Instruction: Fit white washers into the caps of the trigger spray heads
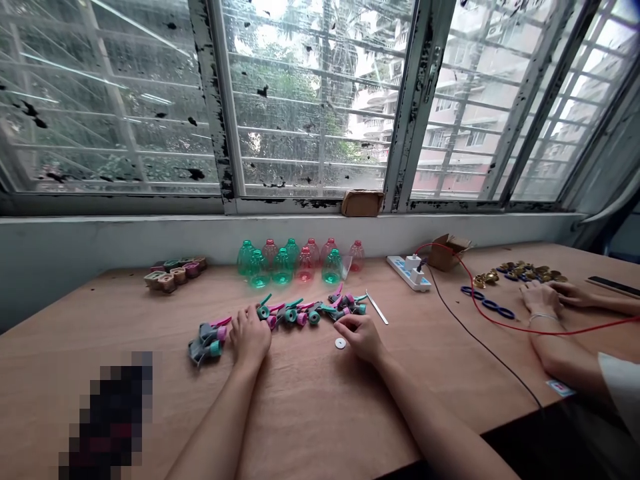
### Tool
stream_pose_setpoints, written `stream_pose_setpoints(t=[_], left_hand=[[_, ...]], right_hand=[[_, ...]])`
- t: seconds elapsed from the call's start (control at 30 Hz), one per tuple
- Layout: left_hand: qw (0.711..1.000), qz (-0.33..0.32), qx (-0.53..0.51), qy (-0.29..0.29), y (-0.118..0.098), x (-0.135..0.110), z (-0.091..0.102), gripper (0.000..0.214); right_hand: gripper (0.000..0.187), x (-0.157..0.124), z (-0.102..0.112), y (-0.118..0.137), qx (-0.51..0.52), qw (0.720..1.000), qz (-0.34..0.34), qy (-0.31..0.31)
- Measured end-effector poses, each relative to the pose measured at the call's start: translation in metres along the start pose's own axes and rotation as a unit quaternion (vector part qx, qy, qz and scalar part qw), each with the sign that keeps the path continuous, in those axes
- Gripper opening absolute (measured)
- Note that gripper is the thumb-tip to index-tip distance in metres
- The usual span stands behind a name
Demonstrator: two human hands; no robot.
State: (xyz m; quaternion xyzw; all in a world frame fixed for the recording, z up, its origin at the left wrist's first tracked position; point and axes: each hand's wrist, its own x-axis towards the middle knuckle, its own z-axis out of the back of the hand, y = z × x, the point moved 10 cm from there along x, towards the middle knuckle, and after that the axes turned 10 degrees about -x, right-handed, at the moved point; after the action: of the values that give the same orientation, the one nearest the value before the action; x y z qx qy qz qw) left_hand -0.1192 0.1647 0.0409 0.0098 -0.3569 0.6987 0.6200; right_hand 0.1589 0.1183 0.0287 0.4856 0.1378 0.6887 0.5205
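Observation:
My left hand [250,339] rests palm down on the table, fingers stretched forward and slightly apart. To its left lie grey trigger spray heads [205,341] with pink and teal parts. A row of similar spray heads [293,315] lies between and beyond my hands. My right hand [364,339] is closed, thumb and fingertips pinched together; what they hold, if anything, is hidden. Just below those fingertips, a small white disc [341,343] with a dark mark at its centre lies flat on the wood. Beyond the right hand is a thin white strip [377,308].
Green and red clear bottles [283,268] stand by the wall. Small blocks [176,275] are at the left, a power strip [409,273] and cardboard box [449,252] at the right. A red cable [480,303] crosses towards another person's hands [543,299] near gold pieces [535,272].

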Motion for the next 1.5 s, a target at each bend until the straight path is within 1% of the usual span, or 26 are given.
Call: stream_pose_setpoints(t=[0.1, 0.2, 0.3, 0.37, 0.5, 0.57, 0.63, 0.9, 1.03, 1.13, 1.23, 1.3, 1.37, 1.43, 1.47, 1.5], left_hand=[[0.999, -0.032, 0.023, -0.011, -0.012, -0.005, 0.003, 0.041], [0.997, -0.046, 0.039, -0.038, -0.019, -0.006, 0.017, 0.043], [0.996, -0.027, 0.060, -0.067, -0.014, -0.002, 0.035, 0.043], [0.994, -0.017, 0.089, -0.059, -0.007, 0.001, 0.040, 0.041], [0.991, 0.008, 0.134, 0.022, 0.013, 0.008, 0.030, 0.039], [0.989, 0.012, 0.139, 0.057, 0.018, 0.009, 0.023, 0.037], [0.988, 0.009, 0.136, 0.074, 0.020, 0.010, 0.020, 0.037], [0.988, 0.009, 0.123, 0.089, 0.018, 0.012, 0.020, 0.034], [0.993, 0.010, 0.085, 0.084, 0.024, 0.013, 0.022, 0.033], [0.995, 0.030, 0.056, 0.082, 0.032, 0.014, 0.023, 0.037], [0.997, 0.046, 0.030, 0.059, 0.035, 0.016, 0.029, 0.043], [0.999, 0.024, 0.012, 0.017, 0.028, 0.017, 0.038, 0.044], [0.999, -0.021, -0.005, -0.047, 0.016, 0.016, 0.051, 0.040], [0.990, -0.083, -0.027, -0.107, 0.000, 0.011, 0.063, 0.036], [0.984, -0.121, -0.040, -0.124, -0.010, 0.007, 0.066, 0.035], [0.977, -0.163, -0.053, -0.128, -0.020, 0.003, 0.066, 0.035]], right_hand=[[0.028, 0.000, 0.001, 0.000, -0.004, 1.000, 0.003, -0.004], [0.029, 0.000, 0.001, -0.001, -0.009, 1.000, 0.005, -0.003], [0.030, 0.000, 0.000, -0.003, -0.012, 1.000, 0.005, 0.000], [0.030, 0.000, -0.001, -0.003, -0.010, 1.000, 0.006, 0.001], [0.029, 0.000, 0.001, 0.000, -0.003, 1.000, 0.006, 0.001], [0.029, 0.000, 0.002, 0.002, -0.002, 1.000, 0.005, -0.003], [0.029, 0.000, 0.003, 0.002, -0.003, 1.000, 0.001, -0.005], [0.028, 0.002, 0.001, 0.000, -0.005, 1.000, 0.004, 0.002], [0.027, 0.001, 0.001, 0.000, -0.003, 1.000, 0.004, 0.005], [0.027, 0.001, 0.000, 0.000, -0.007, 1.000, 0.004, 0.004], [0.027, 0.001, -0.002, -0.001, -0.010, 1.000, 0.005, 0.007], [0.027, 0.001, -0.003, -0.003, -0.016, 1.000, 0.006, 0.013], [0.026, 0.000, -0.006, -0.002, -0.037, 0.999, 0.012, 0.033], [0.022, -0.001, -0.010, 0.000, -0.073, 0.995, 0.028, 0.070], [0.020, -0.002, -0.011, 0.002, -0.093, 0.991, 0.037, 0.088], [0.018, -0.003, -0.011, 0.002, -0.111, 0.987, 0.045, 0.103]])
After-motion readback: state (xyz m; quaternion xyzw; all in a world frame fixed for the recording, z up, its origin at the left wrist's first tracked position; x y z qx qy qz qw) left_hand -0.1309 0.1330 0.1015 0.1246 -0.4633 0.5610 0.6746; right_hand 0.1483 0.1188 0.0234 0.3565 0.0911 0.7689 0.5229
